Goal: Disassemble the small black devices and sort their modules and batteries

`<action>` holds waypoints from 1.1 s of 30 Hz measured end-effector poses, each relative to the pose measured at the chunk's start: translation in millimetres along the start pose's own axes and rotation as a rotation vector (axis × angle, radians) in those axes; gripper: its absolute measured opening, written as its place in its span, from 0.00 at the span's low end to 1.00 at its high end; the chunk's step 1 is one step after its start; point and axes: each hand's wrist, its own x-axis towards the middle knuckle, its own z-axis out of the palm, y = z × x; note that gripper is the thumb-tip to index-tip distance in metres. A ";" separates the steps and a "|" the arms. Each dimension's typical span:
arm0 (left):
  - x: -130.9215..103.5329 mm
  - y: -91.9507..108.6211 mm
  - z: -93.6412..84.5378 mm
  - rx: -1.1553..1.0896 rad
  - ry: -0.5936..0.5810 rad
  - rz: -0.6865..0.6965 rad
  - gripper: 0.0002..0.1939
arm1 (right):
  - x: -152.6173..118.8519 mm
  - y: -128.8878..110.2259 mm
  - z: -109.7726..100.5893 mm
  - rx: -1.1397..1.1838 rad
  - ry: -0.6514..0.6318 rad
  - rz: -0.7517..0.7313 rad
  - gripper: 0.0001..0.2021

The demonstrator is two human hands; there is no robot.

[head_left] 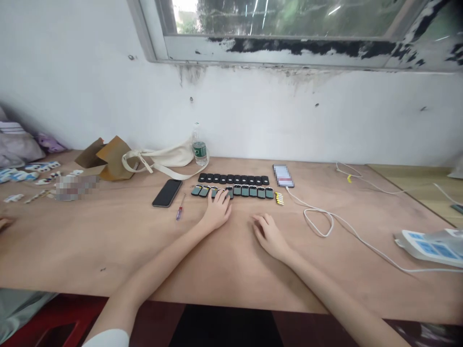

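Note:
A row of small black devices with grey-green screens [253, 191] lies across the middle of the table. Over the left part of that row, my left hand [217, 210] has its fingers spread, the tips at the devices and hiding some of them. Behind runs a second row of small black covers [230, 179]. My right hand [270, 237] rests on the table to the right, loosely bent, thumb and fingers apart, with nothing visible in it. Several small yellow-and-silver batteries [279, 198] lie past the row's right end. A screwdriver [180, 207] lies left of my left hand.
A black phone [167, 193] lies at left; another phone [283, 176] trails a white cable [347, 229] rightward. At the back are a water bottle [199, 150], a cream bag [170, 156] and a paper bag [115, 156]. A white-and-blue power strip [430, 246] sits right. Another person's hand [4, 222] shows far left.

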 end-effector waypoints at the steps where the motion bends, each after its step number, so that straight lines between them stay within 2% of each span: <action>1: -1.0 1.6 -0.9 -0.019 0.021 0.024 0.16 | -0.3 -0.6 0.2 0.004 0.002 -0.002 0.15; 4: -7.0 9.2 -3.3 -0.079 0.067 0.085 0.13 | -0.3 0.4 0.9 0.039 0.012 0.002 0.15; 7: -15.9 20.7 -6.2 -0.152 0.112 0.193 0.11 | 3.2 12.2 -2.4 0.053 0.062 0.039 0.14; 12: -28.7 42.6 -13.5 -0.319 0.111 0.464 0.09 | 15.8 59.0 -22.8 -0.177 0.358 0.098 0.10; 15: -31.9 49.1 -15.4 -0.378 0.091 0.534 0.10 | 21.1 85.7 -34.2 -0.335 0.433 0.205 0.11; 17: -32.5 49.2 -14.5 -0.412 0.070 0.512 0.09 | 22.6 96.3 -37.5 -0.405 0.414 0.288 0.12; 19: -32.7 47.1 -12.7 -0.472 0.040 0.430 0.09 | 22.8 101.3 -37.9 -0.433 0.373 0.346 0.13; 22: -32.9 43.2 -9.9 -0.586 -0.020 0.287 0.09 | 22.1 103.3 -36.1 -0.432 0.325 0.370 0.15; 25: -33.3 40.3 -7.5 -0.693 -0.100 0.199 0.09 | 21.0 104.9 -34.7 -0.439 0.298 0.354 0.15; 29: -33.8 38.0 -3.7 -0.837 -0.134 0.143 0.08 | 20.2 108.9 -34.7 -0.454 0.277 0.336 0.14; 33: -33.3 36.3 -1.3 -0.916 -0.135 0.149 0.08 | 19.6 113.7 -35.8 -0.452 0.258 0.317 0.15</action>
